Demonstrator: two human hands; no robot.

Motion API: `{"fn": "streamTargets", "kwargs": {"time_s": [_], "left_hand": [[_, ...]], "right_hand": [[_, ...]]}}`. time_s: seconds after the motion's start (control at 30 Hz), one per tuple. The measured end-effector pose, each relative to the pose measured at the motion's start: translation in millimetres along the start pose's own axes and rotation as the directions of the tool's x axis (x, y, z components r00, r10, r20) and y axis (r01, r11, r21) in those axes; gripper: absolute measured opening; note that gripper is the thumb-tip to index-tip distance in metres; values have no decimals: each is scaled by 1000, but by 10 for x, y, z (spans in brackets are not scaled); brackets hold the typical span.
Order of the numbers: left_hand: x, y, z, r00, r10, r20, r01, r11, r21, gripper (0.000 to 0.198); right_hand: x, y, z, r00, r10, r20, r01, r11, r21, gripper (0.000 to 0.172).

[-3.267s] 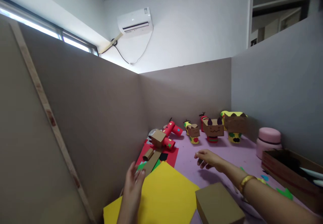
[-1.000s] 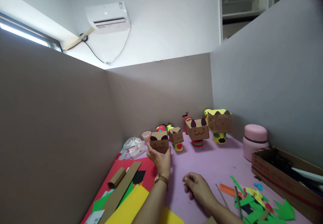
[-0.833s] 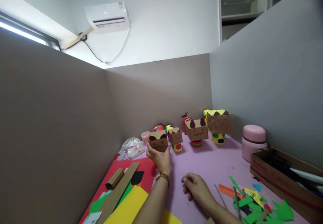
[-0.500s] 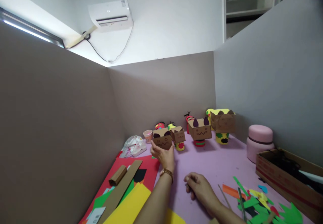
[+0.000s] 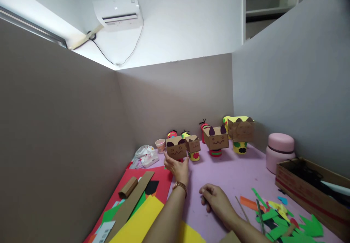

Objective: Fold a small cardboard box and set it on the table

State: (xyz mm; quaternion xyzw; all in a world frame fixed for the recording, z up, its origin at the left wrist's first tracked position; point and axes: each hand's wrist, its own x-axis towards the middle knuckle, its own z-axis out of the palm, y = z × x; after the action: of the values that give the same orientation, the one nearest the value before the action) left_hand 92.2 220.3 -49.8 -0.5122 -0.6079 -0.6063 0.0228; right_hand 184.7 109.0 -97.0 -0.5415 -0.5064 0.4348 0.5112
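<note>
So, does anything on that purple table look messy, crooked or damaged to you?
Mainly the loose coloured scraps jumbled at the right of the purple table, beside the cardboard box. They look untidy compared with the cat-faced figures standing upright at the back. Nothing looks clearly broken from this view.

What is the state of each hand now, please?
Left hand: open at the lower edge of the leftmost cat-faced box; touching or not, I cannot tell.
Right hand: loosely closed, nothing visible in it.
</note>
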Motion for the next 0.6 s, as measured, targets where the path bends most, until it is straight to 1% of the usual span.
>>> {"fn": "streamTargets", "kwargs": {"time_s": [0.2, 0.3, 0.43, 0.6], "left_hand": [[-20, -117, -102, 995, 4, 100, -4, 1000, 0, 51], [14, -148, -141, 992, 12, 128, -8, 1000, -29, 51], [99, -135, -155, 989, 38, 146, -24, 995, -95, 52], [145, -109, -124, 980, 39, 193, -7, 987, -163, 51]], "right_hand": [[4, 20, 11, 1000, -14, -12, 14, 1000, -8, 22], [3, 9, 20, 1000, -22, -19, 21, 1000, -15, 21], [0, -10, 29, 1000, -17, -14, 17, 1000, -16, 22], [-2, -24, 30, 1000, -15, -13, 15, 1000, -6, 22]]}}
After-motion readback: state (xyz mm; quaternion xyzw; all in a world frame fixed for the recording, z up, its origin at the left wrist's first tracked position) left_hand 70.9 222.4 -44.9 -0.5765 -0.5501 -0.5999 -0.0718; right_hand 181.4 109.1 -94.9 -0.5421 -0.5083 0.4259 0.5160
